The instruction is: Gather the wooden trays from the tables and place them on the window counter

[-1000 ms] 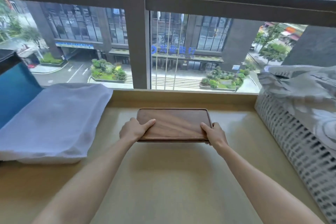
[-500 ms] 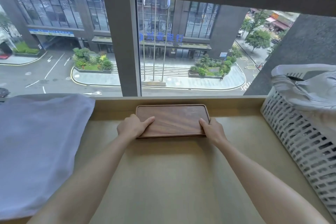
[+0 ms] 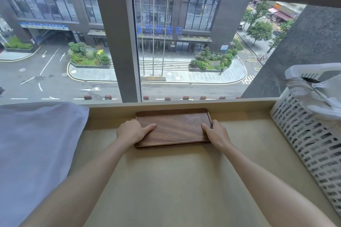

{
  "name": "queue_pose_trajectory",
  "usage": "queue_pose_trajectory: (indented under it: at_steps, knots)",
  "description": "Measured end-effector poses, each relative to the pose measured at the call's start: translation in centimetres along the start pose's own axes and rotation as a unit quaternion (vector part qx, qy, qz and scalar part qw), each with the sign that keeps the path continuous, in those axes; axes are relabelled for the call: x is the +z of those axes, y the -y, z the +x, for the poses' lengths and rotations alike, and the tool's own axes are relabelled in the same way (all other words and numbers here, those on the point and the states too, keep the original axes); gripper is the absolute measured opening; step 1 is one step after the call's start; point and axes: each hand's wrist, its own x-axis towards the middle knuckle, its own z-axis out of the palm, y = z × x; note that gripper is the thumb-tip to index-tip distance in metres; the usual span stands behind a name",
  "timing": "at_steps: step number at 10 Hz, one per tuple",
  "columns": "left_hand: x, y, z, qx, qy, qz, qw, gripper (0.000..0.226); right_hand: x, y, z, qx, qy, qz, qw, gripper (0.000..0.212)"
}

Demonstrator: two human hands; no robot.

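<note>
A dark wooden tray lies flat on the pale window counter, its far edge close to the raised sill below the glass. My left hand grips the tray's left end, thumb on top. My right hand holds the right end the same way. Both arms reach straight forward over the counter.
A pale lilac cloth-covered bundle fills the counter's left side. A white perforated plastic basket with a white bag in it stands at the right. The window frame post rises just behind the tray.
The tray has moved away from me toward the window and now rests on the counter near the sill. My head has come closer and tilted down.
</note>
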Motion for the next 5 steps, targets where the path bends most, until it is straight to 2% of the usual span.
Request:
queue_pose_trajectory:
  at_steps: [3,4,5]
  knots:
    - [-0.8,-0.1,-0.3,0.002,-0.014,-0.02,1.0,0.071,-0.3,0.5,-1.0,0.004,-0.003,-0.071,0.997,0.05]
    - [-2.3,-0.3,-1.7,-0.01,-0.037,-0.041,0.998,0.061,-0.8,1.2,-2.2,-0.017,-0.015,-0.084,0.996,0.05]
    - [-3.6,-0.2,-3.0,-0.014,-0.099,-0.061,0.993,0.057,-2.0,2.1,-3.3,-0.053,-0.039,-0.077,0.995,0.049]
